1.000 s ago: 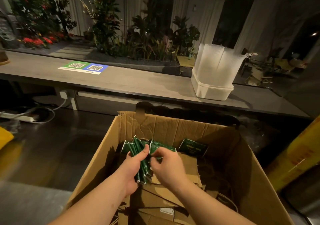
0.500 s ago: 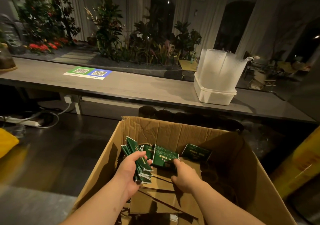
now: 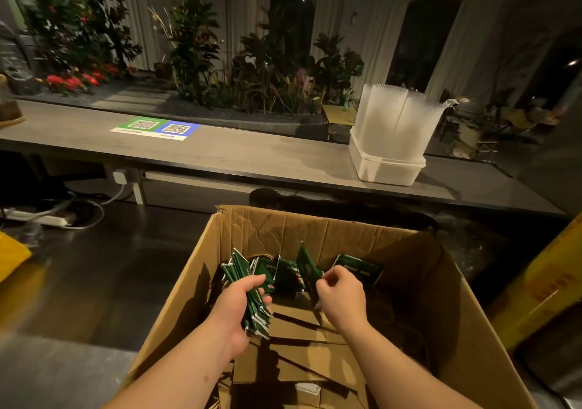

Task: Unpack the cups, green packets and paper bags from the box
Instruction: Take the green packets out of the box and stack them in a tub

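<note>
An open cardboard box (image 3: 318, 230) stands in front of me on the dark floor. Inside it, my left hand (image 3: 241, 306) grips a bundle of green packets (image 3: 248, 292), fanned out above and below my fist. My right hand (image 3: 341, 293) pinches one green packet (image 3: 307, 268) and holds it upright beside the bundle. More green packets (image 3: 359, 267) lean against the far inner wall. Flat brown paper bags (image 3: 302, 355) are stacked on the box bottom under my hands. Stacks of clear plastic cups (image 3: 398, 119) stand in a white tub on the counter beyond.
A long grey counter (image 3: 236, 153) runs behind the box, with a QR-code sticker (image 3: 156, 128) on it. Plants fill a bed behind the counter. A power strip (image 3: 41, 218) and cables lie on the floor at left. A yellow box (image 3: 541, 286) stands at right.
My right hand has lifted a green packet off the paper bags and raised it upright. My left hand keeps its bundle, held a little higher and more fanned out.
</note>
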